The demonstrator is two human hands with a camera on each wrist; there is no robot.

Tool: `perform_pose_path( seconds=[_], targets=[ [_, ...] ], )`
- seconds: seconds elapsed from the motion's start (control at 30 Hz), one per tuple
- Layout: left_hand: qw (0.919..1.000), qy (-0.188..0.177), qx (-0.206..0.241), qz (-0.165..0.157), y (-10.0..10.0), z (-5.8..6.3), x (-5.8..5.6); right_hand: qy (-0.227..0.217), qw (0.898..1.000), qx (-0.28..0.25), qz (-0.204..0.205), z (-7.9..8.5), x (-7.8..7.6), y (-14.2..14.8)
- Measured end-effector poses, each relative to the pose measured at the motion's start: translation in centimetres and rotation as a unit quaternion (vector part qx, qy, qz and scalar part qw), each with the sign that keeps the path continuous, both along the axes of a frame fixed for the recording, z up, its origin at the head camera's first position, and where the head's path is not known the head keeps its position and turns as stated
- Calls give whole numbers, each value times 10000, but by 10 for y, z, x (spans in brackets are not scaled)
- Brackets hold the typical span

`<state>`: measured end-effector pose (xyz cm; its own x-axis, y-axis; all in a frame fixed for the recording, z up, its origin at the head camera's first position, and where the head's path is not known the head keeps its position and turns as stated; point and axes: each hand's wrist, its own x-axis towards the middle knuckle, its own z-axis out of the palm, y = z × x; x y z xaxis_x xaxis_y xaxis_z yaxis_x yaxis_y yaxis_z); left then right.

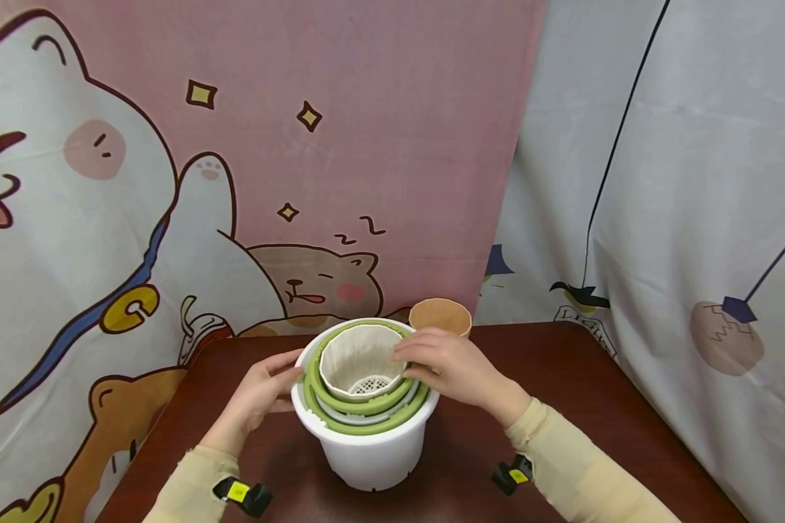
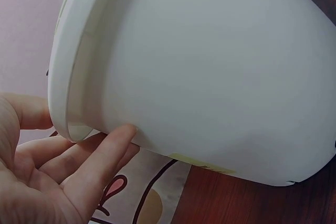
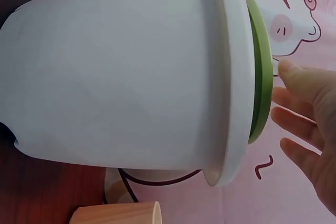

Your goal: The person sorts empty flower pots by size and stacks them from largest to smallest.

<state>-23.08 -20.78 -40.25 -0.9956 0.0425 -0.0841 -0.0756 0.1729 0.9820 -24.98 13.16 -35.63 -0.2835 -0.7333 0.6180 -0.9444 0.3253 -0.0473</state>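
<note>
A large white flowerpot (image 1: 374, 457) stands upright on the table, with green-rimmed pots (image 1: 366, 421) nested in it. Innermost sits a small cream pot (image 1: 347, 356) with ribbed walls and a perforated base. At the white pot's left side, my left hand (image 1: 262, 388) grips the rim, thumb at the lip and fingers curled beneath it against the wall, as the left wrist view shows. My right hand (image 1: 454, 363) is over the right side of the nest, its fingertips right at the small pot's rim. In the right wrist view those fingers (image 3: 296, 124) extend loosely beside the green rim (image 3: 262, 72).
An orange pot (image 1: 440, 317) stands behind the nest, to the right. The dark red-brown table (image 1: 530, 436) reaches back to a cartoon-printed cloth (image 1: 399, 145). A plain-grounded printed cloth (image 1: 693, 181) hangs on the right side. Black wrist cameras are strapped to both sleeves.
</note>
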Motion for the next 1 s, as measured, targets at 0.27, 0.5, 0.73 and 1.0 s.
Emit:
perform_pose_path(
  seconds=[0.27, 0.5, 0.73, 1.0],
  targets=[
    [10000, -22, 2, 0, 0, 0, -1, -357, 9978, -394, -403, 0, 1, 9],
    [10000, -17, 13, 4, 0, 0, -1, -451, 9941, -722, -675, -1, -3, 17],
    [10000, 15, -7, -13, 0, 0, 1, -671, 9879, -813, -1138, -4, -5, 29],
    [10000, 22, -51, -2, 1, 0, 0, -958, 9777, -853, -1661, -12, -6, 43]
  ],
)
